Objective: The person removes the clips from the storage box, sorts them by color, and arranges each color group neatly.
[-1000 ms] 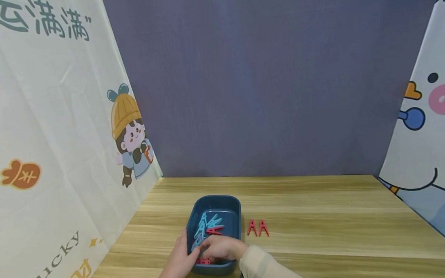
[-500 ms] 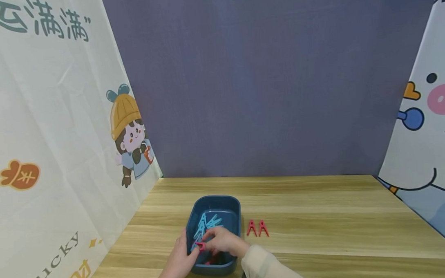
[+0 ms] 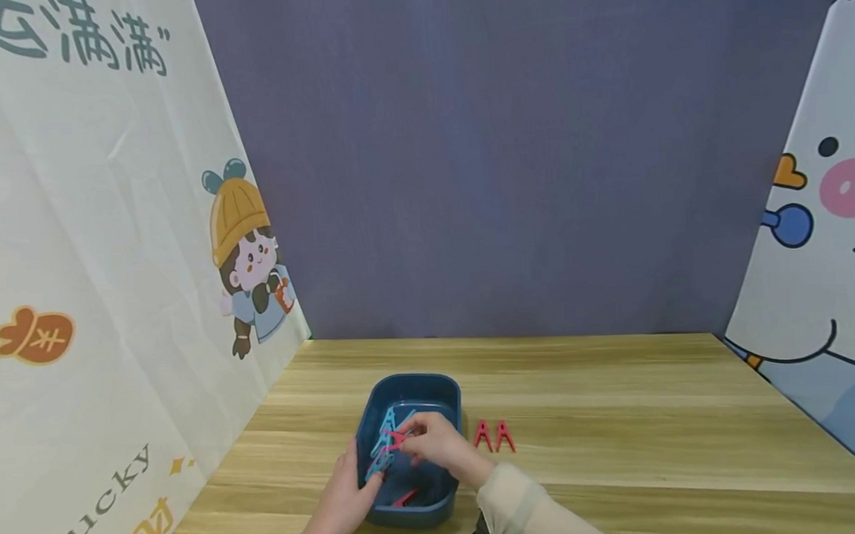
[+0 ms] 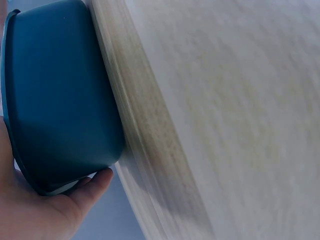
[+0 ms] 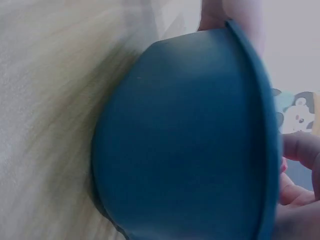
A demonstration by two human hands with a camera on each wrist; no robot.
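Note:
In the head view, my left hand [image 3: 339,490] grips the left side of a dark blue plastic bin [image 3: 415,521], thumb over the rim. The left wrist view shows those fingers [image 4: 92,192] against the bin's outer wall. My right hand [image 3: 437,443] is over the bin and pinches a red clothespin [image 3: 396,438] between thumb and fingertips. Beneath it, several light blue clothespins [image 3: 381,462] lie along the left of the bin, partly hidden by the hand. Another red clothespin [image 3: 405,499] lies at the near end. Only a sliver of red shows by the fingers in the right wrist view.
Two red clothespins [image 3: 482,436] lie side by side on the wooden table [image 3: 616,417], right of the bin. A dark cloth backdrop [image 3: 466,163] stands behind, with printed cloths [image 3: 115,231] at both sides.
My right hand has taken a red clothespin from the near end of the bin, lifted it and moved forward over the light blue ones. My left hand keeps its place on the bin.

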